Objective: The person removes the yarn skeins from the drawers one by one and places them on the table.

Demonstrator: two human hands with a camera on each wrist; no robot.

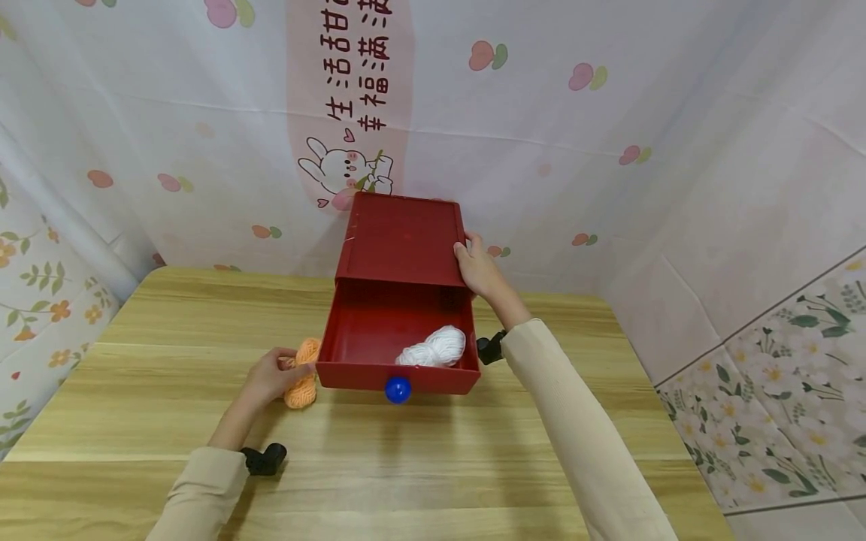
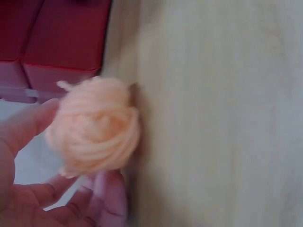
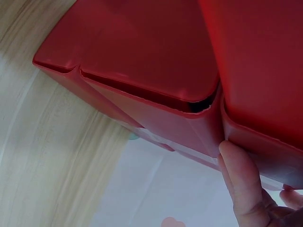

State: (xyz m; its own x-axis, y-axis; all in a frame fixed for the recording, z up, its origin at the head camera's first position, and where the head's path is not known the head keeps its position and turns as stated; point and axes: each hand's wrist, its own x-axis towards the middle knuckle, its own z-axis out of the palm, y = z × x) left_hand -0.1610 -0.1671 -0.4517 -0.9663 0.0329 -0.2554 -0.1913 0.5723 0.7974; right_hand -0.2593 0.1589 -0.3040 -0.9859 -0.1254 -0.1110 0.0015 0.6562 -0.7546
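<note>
A red box (image 1: 406,237) with its drawer (image 1: 365,323) pulled out stands at the back of the table. A skein of white yarn (image 1: 436,348) lies in the drawer's front right part, behind a blue round knob (image 1: 398,389). My left hand (image 1: 271,376) holds a skein of peach-orange yarn (image 1: 301,376) just left of the drawer; the left wrist view shows this yarn (image 2: 97,127) between thumb and fingers. With the right hand (image 1: 482,267) I grip the box's right side, thumb on top. That hand's thumb (image 3: 241,175) presses the box edge in the right wrist view.
The wooden table (image 1: 379,481) extends around the box. A white printed cloth (image 1: 541,150) hangs right behind it. Each wrist carries a black camera mount, the left one (image 1: 265,459) low over the table and the right one (image 1: 490,348) beside the drawer.
</note>
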